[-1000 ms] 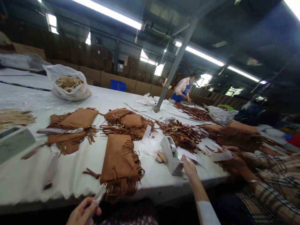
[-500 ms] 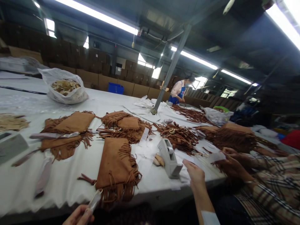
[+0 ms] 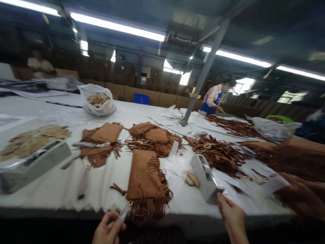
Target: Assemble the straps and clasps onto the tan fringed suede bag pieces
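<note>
At the bottom centre of the frame, the left hand [image 3: 108, 232] has its fingers [image 3: 119, 226] pinched around a clear strip [image 3: 123, 214] beside the fringed pouch [image 3: 146, 181]. Lower right, the right hand [image 3: 232, 215] touches the tape dispenser [image 3: 205, 178], fingers loosely curled, on the table [image 3: 50, 184].

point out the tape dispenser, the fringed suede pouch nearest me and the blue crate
tape dispenser [image 3: 206, 179], head view, on its grey body
fringed suede pouch [image 3: 142, 176], head view, on its flat brown panel
blue crate [image 3: 141, 98], head view, on its front wall

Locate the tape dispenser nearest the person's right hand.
The grey tape dispenser stands near the table's front edge, right of centre, between the brown fringed suede pouch and the right hand, whose fingertips reach its near end.
</note>
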`<state>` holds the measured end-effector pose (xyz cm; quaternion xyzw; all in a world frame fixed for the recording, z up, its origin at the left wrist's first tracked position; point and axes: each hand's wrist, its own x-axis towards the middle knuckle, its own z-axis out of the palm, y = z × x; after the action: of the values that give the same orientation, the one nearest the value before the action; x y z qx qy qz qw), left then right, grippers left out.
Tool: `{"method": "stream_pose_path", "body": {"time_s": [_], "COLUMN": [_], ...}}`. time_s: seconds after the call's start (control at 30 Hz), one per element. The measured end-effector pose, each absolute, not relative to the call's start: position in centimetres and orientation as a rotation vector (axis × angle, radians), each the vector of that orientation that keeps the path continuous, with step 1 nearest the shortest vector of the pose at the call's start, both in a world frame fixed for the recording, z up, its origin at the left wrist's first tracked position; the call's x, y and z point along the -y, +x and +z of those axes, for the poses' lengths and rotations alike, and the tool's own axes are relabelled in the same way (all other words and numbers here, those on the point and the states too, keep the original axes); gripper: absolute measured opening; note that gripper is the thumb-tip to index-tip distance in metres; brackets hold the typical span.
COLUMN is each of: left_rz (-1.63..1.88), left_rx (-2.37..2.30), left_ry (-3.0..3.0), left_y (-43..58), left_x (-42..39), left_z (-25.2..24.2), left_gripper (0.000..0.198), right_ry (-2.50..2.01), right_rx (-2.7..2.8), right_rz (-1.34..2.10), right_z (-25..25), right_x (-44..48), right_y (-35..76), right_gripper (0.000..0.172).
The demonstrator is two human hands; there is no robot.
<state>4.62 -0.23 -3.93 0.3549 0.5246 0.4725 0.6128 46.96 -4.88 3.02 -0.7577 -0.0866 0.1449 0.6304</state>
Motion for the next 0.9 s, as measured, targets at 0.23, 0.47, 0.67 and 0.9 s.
{"method": "stream_pose_path", "body": {"time_s": [0.23, 0.47, 0.67, 0.9], "left_rz": [1.082, 1.037, 1.041, 0.971], "left_rx": [-1.197, -1.184, -1.314, -1.355], "left_ry": [0.868, 0.992, 1.366, 1.580], "left_y": [3.9, 3.9, 3.6, 2.9], "left_x": [-0.2, 0.2, 0.8, 0.9], "left_z": [-3.6, -3.1, -2.2, -1.8], "left_gripper": [0.052, 0.043, 0.025, 0.017], "right_ry": [-1.852, -1.748, -1.440, -1.543], "right_rx": [0.100, 0.906, 1.289, 1.365], "right_rz": [0.451, 1.024, 1.241, 1.205], "right_z": [-0.5, 0.5, 2.3, -0.7], "right_x": [6.8, 6.1, 2.6, -0.1], "right_y": [45.0, 27.7, 18.6, 16.6], "right_gripper": [0.033, 0.046, 0.040, 0.048]}}
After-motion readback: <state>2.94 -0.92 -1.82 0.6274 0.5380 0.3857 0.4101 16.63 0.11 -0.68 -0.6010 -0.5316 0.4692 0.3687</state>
